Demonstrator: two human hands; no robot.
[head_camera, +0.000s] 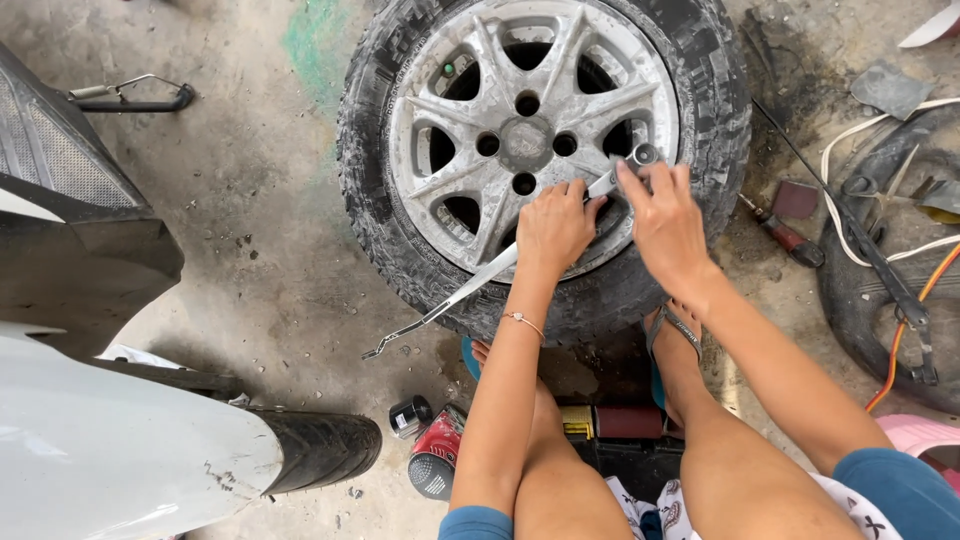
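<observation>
Silver-grey and dusty, a spoked alloy car wheel in a worn black tyre (545, 140) lies flat on the stained concrete floor (260, 230), filling the twelve o'clock part of the view. Across its lower right rim runs a long thin metal tyre lever (480, 280), slanting from a socket-like end at about two o'clock down to a hooked tip on the floor at eight o'clock.

The left hand (556, 225) sits on the lever near the rim, fingers curled loosely around the bar and knuckles up, closed on it rather than spread. The right hand (664, 222) lies just beside it at three o'clock, fingers bent and bunched over the lever's upper end where it meets the rim; whether they fully wrap the bar I cannot tell, since the back of the hand hides the grip.

At six o'clock, by the person's feet, stand a small dark round tin with a pale lid (409, 415) and a red can with a grey domed cap (437, 455), tilted on its side, its label red with pale print. A red-handled screwdriver (785, 235) lies at three o'clock beside a black rubber inner tube (880, 290). A scooter's white mudguard (120, 450) takes up eight o'clock.
</observation>
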